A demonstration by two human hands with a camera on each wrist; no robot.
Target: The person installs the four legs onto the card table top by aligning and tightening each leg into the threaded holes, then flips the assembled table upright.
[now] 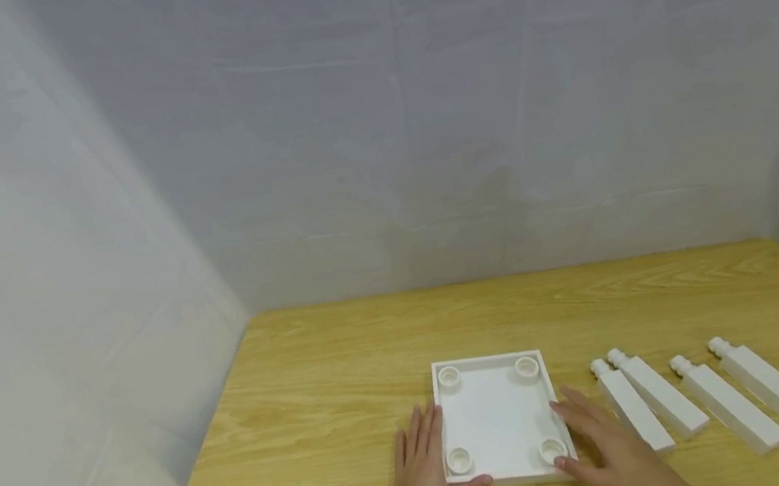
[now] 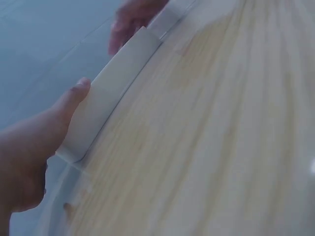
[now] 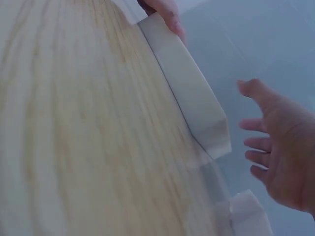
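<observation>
A white square tray-like panel [image 1: 499, 420] with a raised rim lies on the wooden table. A round socket [image 1: 527, 369] stands in each inner corner. My left hand [image 1: 424, 473] rests along its left side with fingers straight, the thumb [image 2: 78, 88] touching the near edge. At the near right corner is my right hand [image 1: 612, 445]. In the right wrist view the right hand [image 3: 283, 140] has its fingers spread, with a gap between them and the panel [image 3: 184, 81]. The underside of the panel is hidden.
Several white square-sided legs with knobbed ends lie slantwise to the right, the nearest leg [image 1: 633, 408] close to my right hand and the farthest leg [image 1: 773, 383] near the right side. The wooden table [image 1: 296, 425] ends at pale hanging sheets [image 1: 409, 122] behind and beside it.
</observation>
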